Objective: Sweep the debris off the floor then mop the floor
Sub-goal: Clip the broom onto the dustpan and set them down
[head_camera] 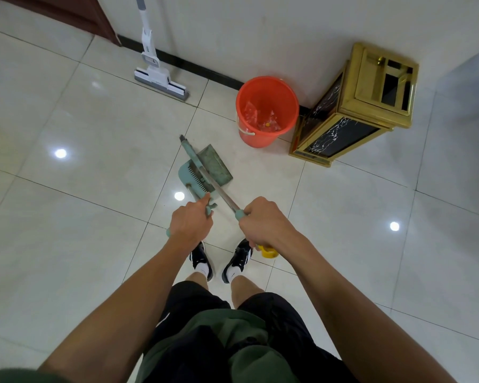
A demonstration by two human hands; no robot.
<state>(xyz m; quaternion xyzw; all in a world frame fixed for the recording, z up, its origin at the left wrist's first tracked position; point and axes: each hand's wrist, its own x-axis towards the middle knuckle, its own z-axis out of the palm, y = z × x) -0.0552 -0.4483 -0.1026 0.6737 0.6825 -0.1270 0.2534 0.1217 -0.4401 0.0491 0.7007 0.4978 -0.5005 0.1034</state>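
The sweeping step appears to be near its end. The dustpan (208, 172) is held over the tiled floor (94, 134) by its handle, round which the left hand (191, 221) is curled. The broom (205, 172) handle is gripped in the right hand (263, 221), its head laid across the pan.

Next, emptying into the orange bucket (267, 111) is probably called for; then the mop (161, 76), leaning at the wall, must be fetched.

A yellow object (268, 252) is half hidden under the right wrist. Debris in the pan cannot be made out.
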